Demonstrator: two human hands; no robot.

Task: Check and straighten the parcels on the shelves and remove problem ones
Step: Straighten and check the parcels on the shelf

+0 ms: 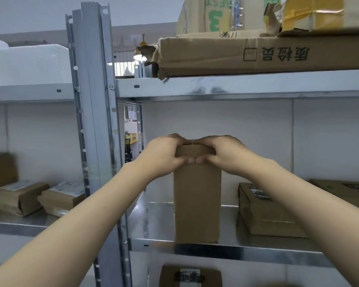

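In the middle of the frame a tall brown parcel [197, 204] stands upright on the middle shelf [257, 252], with its bottom just at the front metal edge. The left hand [164, 156] and the right hand [226, 156] both hold the top end of this parcel. The fingers [175, 139] of each hand are curled over the top, and the two thumbs press on the front face, where their tips touch each other. Both forearms come in from the lower corners of the frame.

To the right of the tall parcel, apart from it, a flat parcel [265, 216] lies on the same shelf, and at the right edge of the frame there is a wider box [350, 191] with dark print. In the lower left, past the grey upright post [95, 100], two small labelled parcels [19, 197] lie side by side in the neighbouring bay. On the upper shelf in the upper right lies a long flat carton [257, 54] with a torn left corner and printed characters, with more boxes on top of it. White foam boxes [29, 63] stand in the upper left. At the bottom centre another labelled parcel [190, 276] is partly visible.
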